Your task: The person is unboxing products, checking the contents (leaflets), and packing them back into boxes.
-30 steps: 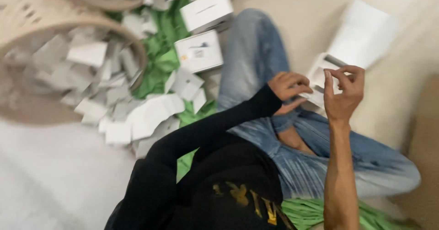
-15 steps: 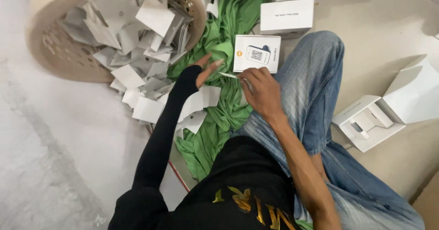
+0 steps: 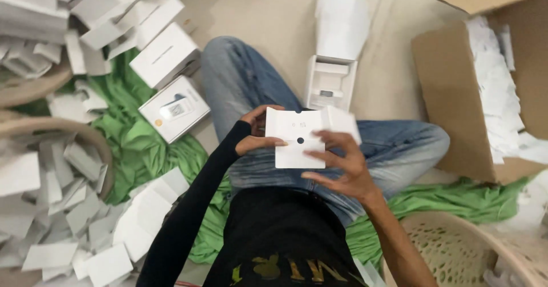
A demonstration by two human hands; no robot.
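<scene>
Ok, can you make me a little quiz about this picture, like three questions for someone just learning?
1. True or false: both hands hold the white card insert.
2. What lies under the white boxes on the floor? A) green cloth B) red towel C) newspaper
3. Fill in: the big cardboard box stands on the person's ____ side.

Key
1. True: the left hand grips its left edge, and the fingers of the right hand spread over its right side.
2. A, the green cloth.
3. Right.
</scene>
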